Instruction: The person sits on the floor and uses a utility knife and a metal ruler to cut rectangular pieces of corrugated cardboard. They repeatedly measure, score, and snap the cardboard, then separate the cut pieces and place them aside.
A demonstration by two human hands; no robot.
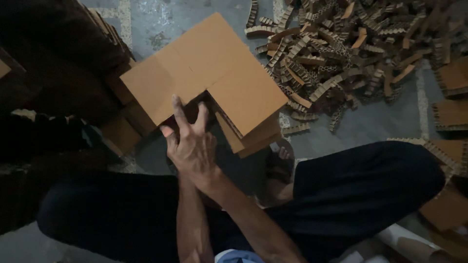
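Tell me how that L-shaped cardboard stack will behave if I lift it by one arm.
The L-shaped cardboard stack probably lifts stiff and light: its honeycomb edge shows. Loose-looking layers may slide apart. The hands touch its inner corner, likely the steadiest grip.

A grey concrete floor [370, 124] with pale painted lines carries everything. At the far right lies a wide heap of honeycomb cardboard strips [341, 46], brown and tumbled over one another, with a few loose strips [296, 129] strayed toward the near side of it. Along the right edge rest flat honeycomb cardboard pieces [451, 114], some stacked. At the far left stands a dark stack of cardboard sheets [114, 36]. In the middle, an L-shaped pile of tan cardboard panels [209, 73] sits just beside the heap. Near right lies a pale cardboard tube [409, 246].
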